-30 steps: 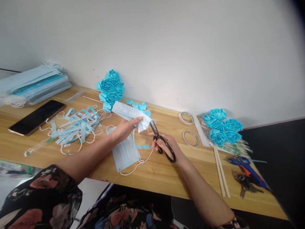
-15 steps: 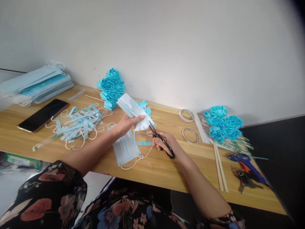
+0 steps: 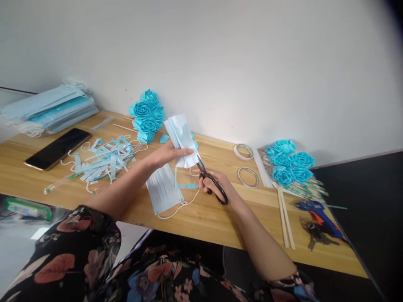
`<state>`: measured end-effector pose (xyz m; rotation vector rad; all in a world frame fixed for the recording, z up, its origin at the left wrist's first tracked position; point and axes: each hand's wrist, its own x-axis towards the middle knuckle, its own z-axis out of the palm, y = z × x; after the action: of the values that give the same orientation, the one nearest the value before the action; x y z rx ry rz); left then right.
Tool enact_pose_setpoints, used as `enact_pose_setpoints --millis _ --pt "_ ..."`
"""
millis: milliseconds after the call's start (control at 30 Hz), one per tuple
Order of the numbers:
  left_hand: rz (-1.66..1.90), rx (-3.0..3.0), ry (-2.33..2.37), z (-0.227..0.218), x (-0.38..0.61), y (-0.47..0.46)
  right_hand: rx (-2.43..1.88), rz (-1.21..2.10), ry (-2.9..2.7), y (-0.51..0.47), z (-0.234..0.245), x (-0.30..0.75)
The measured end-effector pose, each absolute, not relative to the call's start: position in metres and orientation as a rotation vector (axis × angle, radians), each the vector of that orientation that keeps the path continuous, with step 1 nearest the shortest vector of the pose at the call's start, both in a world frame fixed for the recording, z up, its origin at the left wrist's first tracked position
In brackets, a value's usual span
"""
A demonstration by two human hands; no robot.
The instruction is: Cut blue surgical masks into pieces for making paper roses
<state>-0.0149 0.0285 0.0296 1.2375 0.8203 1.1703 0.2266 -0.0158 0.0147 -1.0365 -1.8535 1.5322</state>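
My left hand (image 3: 168,153) pinches a pale blue face mask (image 3: 180,132), holding it up above the table with the thumb across its front. In my right hand (image 3: 215,180) are black-handled scissors (image 3: 220,193), their blades pointing up and left at the mask's lower right edge. How far the blades are apart I cannot tell. Beneath my hands another face mask (image 3: 163,188) lies flat on the wood, with a white ear loop (image 3: 189,204) curling beside it and a thin blue strip (image 3: 188,186) to its right.
Left: a stack of masks (image 3: 50,109), a phone (image 3: 58,149) and a heap of cut strips (image 3: 107,161). Blue flowers (image 3: 147,115) stand by the wall, more flowers (image 3: 291,161) at right. Tape rolls (image 3: 248,177), wooden sticks (image 3: 286,218), a glue gun (image 3: 321,216) and keys (image 3: 317,235) lie rightward.
The held mask has turned more upright, its top end swinging right. Both hands stay close together, the scissors still at the mask's edge. The whole view has shifted slightly.
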Motion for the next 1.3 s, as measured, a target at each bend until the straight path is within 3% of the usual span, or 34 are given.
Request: enact_pose_setpoints --millis 1300 --pt "1.168 1.213 0.854 0.02 -0.01 0.018 -1.08 1.472 -1.937 -0.018 0.02 0.223"
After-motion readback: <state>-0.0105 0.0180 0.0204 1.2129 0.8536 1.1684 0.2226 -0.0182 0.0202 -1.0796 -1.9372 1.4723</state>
